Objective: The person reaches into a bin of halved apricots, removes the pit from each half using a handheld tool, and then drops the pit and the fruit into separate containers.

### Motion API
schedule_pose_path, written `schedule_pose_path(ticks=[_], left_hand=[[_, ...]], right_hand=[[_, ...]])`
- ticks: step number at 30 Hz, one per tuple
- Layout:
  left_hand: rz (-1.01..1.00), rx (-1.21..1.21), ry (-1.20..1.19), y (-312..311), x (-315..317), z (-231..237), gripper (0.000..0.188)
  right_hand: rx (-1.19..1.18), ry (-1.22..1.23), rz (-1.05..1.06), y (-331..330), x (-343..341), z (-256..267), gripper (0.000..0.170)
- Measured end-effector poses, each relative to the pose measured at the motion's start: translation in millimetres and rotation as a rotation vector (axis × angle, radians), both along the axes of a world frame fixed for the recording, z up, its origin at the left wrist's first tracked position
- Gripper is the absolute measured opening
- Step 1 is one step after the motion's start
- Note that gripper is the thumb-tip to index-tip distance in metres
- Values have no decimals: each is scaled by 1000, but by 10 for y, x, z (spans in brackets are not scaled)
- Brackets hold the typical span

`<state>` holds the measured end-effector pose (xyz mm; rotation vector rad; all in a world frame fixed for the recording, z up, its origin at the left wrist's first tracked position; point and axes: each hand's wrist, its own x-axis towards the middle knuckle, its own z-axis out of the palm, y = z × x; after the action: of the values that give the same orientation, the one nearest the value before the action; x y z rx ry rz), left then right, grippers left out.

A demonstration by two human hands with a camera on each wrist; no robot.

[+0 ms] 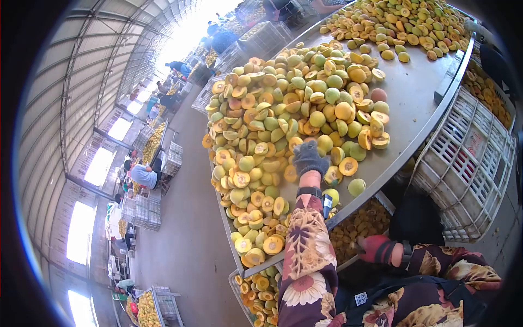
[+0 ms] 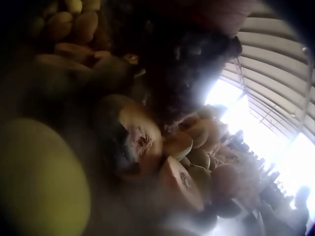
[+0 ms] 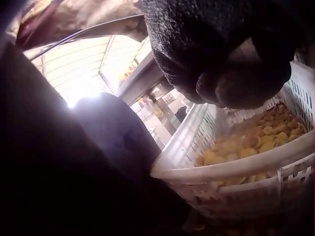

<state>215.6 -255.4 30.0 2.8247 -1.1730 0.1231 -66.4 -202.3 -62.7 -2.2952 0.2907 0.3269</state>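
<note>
Halved and whole yellow-green fruit (image 1: 261, 117) is heaped on a metal table (image 1: 406, 82). The left hand (image 1: 309, 158), in a grey glove, reaches over the heap's near side, touching or just above it; its fingertips are hidden. The left wrist view shows this dark glove (image 2: 182, 69) beside a cut fruit (image 2: 142, 140). Below the table's edge is the right hand (image 1: 377, 249), in a red and grey glove, over a container of fruit pieces (image 1: 354, 229). In the right wrist view the glove (image 3: 221, 54) has curled fingers above a white crate (image 3: 221, 169); whether they hold anything is unclear.
A white crate (image 1: 463, 163) stands right of the table, and fruit in another container (image 1: 261, 291) lies under its near left corner. More fruit (image 1: 403, 24) covers the far end. Across the aisle (image 1: 185, 191) are people (image 1: 146, 175) and stacked crates (image 1: 141, 211).
</note>
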Motion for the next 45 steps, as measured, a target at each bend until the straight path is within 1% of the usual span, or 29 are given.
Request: schedule_pose_path(ticks=[3, 4, 7, 8, 11, 12, 13, 15, 16, 17, 19, 20, 21, 22, 25, 26, 29, 31, 32, 35, 37, 38, 41, 42, 45], left_hand=[[2, 225, 269, 126, 59, -29, 66], [-107, 239, 151, 252, 37, -96, 60], [-181, 231, 169, 597, 16, -194, 54], [-184, 215, 172, 710, -80, -100, 45], [-244, -70, 206, 1073, -155, -67, 39], [-277, -251, 187, 1225, -223, -83, 31], [-312, -354, 170, 1357, -295, -108, 31], [-367, -558, 144, 1599, -641, -15, 32], [-384, -636, 107, 1674, -881, 68, 37], [-390, -661, 97, 1767, -1080, 102, 40], [-412, -716, 75, 1933, -1403, 138, 46], [-415, -726, 95, 1999, -1522, 143, 49], [-418, -739, 118, 2063, -1635, 140, 53], [-423, -754, 139, 2122, -1737, 140, 57], [-288, -827, 293, 2291, -1987, 170, 65], [-289, -920, 446, 2371, -2018, 155, 62], [-126, -1380, 1206, 2577, -2047, -136, 55], [-106, -1337, 1151, 2666, -2172, -151, 51], [-70, -1378, 1155, 2655, -2231, -145, 50], [26, -1491, 1175, 2543, -2398, -89, 48], [97, -1562, 1194, 2532, -2481, -74, 47], [87, -1563, 1278, 2602, -2410, -169, 53], [10, -1803, 1403, 2577, -2273, -102, 49], [35, -1872, 1546, 2609, -2235, -61, 51], [141, -1838, 1614, 2702, -2134, -160, 53]], right_hand=[[21, -60, -24, 8, -23, -17, 34], [18, -60, -11, -1, -30, 17, 34], [23, -70, 20, 22, -41, 80, 33], [24, -71, 16, 24, -45, 40, 33], [75, -139, -32, 16, -52, 16, 32], [104, -170, -55, 24, -58, 37, 31], [218, -266, -88, 26, -62, 76, 31], [456, -439, -148, 46, -81, 260, 31], [529, -523, -222, 65, -63, 322, 30], [602, -605, -301, 91, -35, 378, 28], [1171, -516, -452, 108, 62, 488, 22], [1321, -227, -522, 54, 15, 851, 20], [1396, -123, -551, 71, 23, 1004, 23], [1426, -88, -516, 87, 26, 1003, 23], [1480, -18, -447, 216, -4, 951, 22], [1493, -2, -429, 260, -14, 950, 22], [1452, -68, -407, 415, -48, 991, 21], [1377, -169, -425, 530, -52, 1031, 21], [1340, -219, -435, 581, -56, 1048, 21], [1473, -154, -525, 670, -45, 1052, 21], [1359, -160, -483, 758, -88, 1102, 22], [1302, -161, -459, 790, -102, 1122, 22], [1082, -215, -316, 797, -157, 1066, 22], [892, -280, -249, 760, -173, 1025, 26], [211, -623, -34, 709, -228, 995, 30]])
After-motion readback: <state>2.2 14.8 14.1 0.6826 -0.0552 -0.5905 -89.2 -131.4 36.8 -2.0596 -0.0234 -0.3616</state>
